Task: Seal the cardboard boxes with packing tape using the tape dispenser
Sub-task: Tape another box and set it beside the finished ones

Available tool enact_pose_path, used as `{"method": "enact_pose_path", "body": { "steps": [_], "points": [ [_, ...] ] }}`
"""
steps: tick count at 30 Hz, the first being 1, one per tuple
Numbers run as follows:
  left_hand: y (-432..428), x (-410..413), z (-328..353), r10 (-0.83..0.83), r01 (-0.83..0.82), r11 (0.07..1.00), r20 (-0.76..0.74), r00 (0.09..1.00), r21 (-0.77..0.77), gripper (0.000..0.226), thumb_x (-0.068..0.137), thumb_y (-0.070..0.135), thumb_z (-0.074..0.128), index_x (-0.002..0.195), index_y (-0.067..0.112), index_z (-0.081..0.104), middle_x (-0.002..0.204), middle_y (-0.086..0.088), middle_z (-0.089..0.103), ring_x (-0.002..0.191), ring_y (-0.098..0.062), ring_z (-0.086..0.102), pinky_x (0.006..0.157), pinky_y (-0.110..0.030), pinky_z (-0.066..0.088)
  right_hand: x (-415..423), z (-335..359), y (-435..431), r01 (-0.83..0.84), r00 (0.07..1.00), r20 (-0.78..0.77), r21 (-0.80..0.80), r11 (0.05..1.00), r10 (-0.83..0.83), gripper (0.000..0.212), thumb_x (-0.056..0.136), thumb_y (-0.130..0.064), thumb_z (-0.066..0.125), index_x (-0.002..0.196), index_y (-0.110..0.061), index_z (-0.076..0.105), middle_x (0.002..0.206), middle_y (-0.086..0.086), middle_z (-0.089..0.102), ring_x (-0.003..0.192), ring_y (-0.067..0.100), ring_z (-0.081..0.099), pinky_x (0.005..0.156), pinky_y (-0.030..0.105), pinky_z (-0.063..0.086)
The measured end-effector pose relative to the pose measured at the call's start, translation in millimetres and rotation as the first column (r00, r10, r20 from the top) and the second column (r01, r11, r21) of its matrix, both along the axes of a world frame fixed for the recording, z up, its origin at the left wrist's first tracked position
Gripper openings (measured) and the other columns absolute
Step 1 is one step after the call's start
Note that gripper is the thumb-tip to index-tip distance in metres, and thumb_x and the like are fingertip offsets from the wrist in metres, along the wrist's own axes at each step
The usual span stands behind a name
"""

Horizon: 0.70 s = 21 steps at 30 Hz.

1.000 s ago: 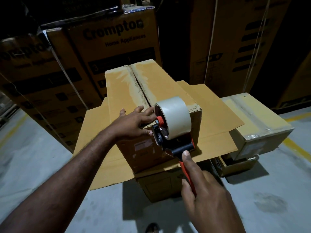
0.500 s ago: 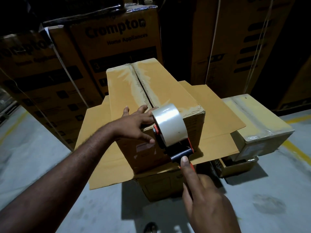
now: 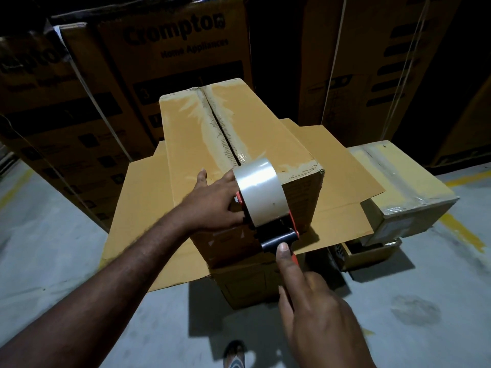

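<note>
A dispenser [image 3: 265,208] loaded with clear tape is held at the near top edge of a tall box [image 3: 239,139], on its seam. Its red handle is gripped by the right hand [image 3: 316,314], forefinger stretched to the black roller. The box edge is pressed by the left hand [image 3: 212,205], fingers spread

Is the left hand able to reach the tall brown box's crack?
Probably yes: the left hand rests on the tall brown cardboard box beside its centre seam; nothing blocks it.

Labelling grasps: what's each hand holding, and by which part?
Right hand grips the tape dispenser by its red handle. Left hand holds nothing; it rests on the box at its near edge.
</note>
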<state>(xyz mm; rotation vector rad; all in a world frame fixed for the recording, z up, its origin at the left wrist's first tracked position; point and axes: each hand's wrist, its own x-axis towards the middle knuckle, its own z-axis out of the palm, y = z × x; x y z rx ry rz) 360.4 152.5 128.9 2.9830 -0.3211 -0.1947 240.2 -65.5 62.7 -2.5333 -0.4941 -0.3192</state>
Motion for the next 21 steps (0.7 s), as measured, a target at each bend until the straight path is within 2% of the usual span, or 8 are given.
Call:
{"method": "enact_pose_path", "body": {
  "steps": [3,6,10,12,15,17,19,21],
  "points": [
    [-0.4,-4.1,-4.2,-0.003,0.003,1.0,0.008,1.0,-0.002,0.06,0.097,0.047,0.059,0.151,0.038,0.037,0.164,0.01,0.026,0.15,-0.008,0.018,0.121,-0.06,-0.006,-3.6,-3.4,3.5,0.022,1.0,-0.006,0.01,1.0,-0.022,0.106,0.068,-0.03,0.085,0.153,-0.035,0.022,0.071,-0.004,0.062,0.05,0.014,0.059,0.046,0.023,0.051],
    [0.0,-9.7,-7.5,0.012,-0.012,1.0,0.012,1.0,-0.029,0.057,0.097,0.046,0.059,0.15,0.037,0.039,0.163,0.01,0.03,0.151,-0.01,0.017,0.121,-0.059,-0.008,-7.5,-4.0,6.0,0.035,0.999,-0.004,0.037,0.999,-0.035,0.107,0.072,-0.033,0.082,0.154,-0.041,0.014,0.076,-0.005,0.066,0.056,0.013,0.063,0.05,0.024,0.053],
    [2.3,-13.3,-6.8,-0.006,0.007,0.998,0.019,1.0,-0.056,0.054,0.097,0.048,0.059,0.147,0.041,0.043,0.163,0.019,0.022,0.153,-0.01,0.01,0.12,-0.063,-0.007,-8.0,-0.1,7.4,0.038,0.999,0.012,0.119,0.992,-0.04,0.092,0.074,-0.028,0.082,0.151,-0.035,0.031,0.085,-0.006,0.069,0.063,0.013,0.066,0.055,0.023,0.055],
    [6.1,-9.5,-3.9,-0.041,0.041,0.998,0.014,0.999,-0.048,0.055,0.095,0.051,0.059,0.147,0.041,0.043,0.163,0.02,0.02,0.153,-0.01,0.008,0.119,-0.065,-0.006,-7.2,2.7,8.1,0.033,0.999,-0.007,0.134,0.99,-0.033,0.091,0.072,-0.025,0.084,0.149,-0.032,0.036,0.083,-0.005,0.068,0.06,0.014,0.064,0.051,0.024,0.055],
    [8.5,-1.8,3.3,-0.115,0.117,0.993,-0.064,0.991,0.028,0.087,0.085,0.064,0.064,0.157,0.037,0.023,0.165,0.016,0.014,0.153,-0.01,0.003,0.12,-0.063,-0.006,-3.2,4.3,7.5,0.038,0.998,-0.044,0.097,0.995,-0.034,0.097,0.066,-0.023,0.087,0.148,-0.028,0.036,0.074,-0.002,0.063,0.049,0.014,0.057,0.043,0.022,0.046],
    [8.3,4.9,8.9,-0.135,0.142,0.988,-0.106,0.985,0.064,0.1,0.077,0.072,0.065,0.158,0.036,0.018,0.166,0.014,0.014,0.152,-0.01,0.005,0.121,-0.061,-0.003,-0.1,2.7,5.9,0.066,0.997,-0.04,0.057,0.996,-0.063,0.101,0.062,-0.023,0.089,0.148,-0.027,0.036,0.07,0.001,0.059,0.046,0.015,0.053,0.042,0.022,0.039],
    [10.7,10.0,13.4,-0.135,0.141,0.99,-0.147,0.98,0.03,0.087,0.081,0.071,0.064,0.153,0.043,0.023,0.165,0.011,0.019,0.15,-0.01,0.011,0.12,-0.058,-0.003,0.3,1.8,4.3,0.072,0.996,-0.051,0.032,0.997,-0.07,0.105,0.061,-0.023,0.089,0.15,-0.027,0.033,0.07,0.002,0.059,0.045,0.015,0.052,0.042,0.023,0.036],
    [15.1,13.7,17.1,-0.126,0.116,0.991,-0.174,0.977,-0.067,0.046,0.092,0.059,0.058,0.13,0.059,0.032,0.155,0.011,0.034,0.134,0.002,0.018,0.119,-0.05,-0.004,0.6,0.9,4.2,0.051,0.997,-0.061,0.023,0.998,-0.05,0.106,0.062,-0.023,0.088,0.151,-0.027,0.03,0.071,0.001,0.059,0.047,0.013,0.052,0.043,0.022,0.038]
  ]
}}
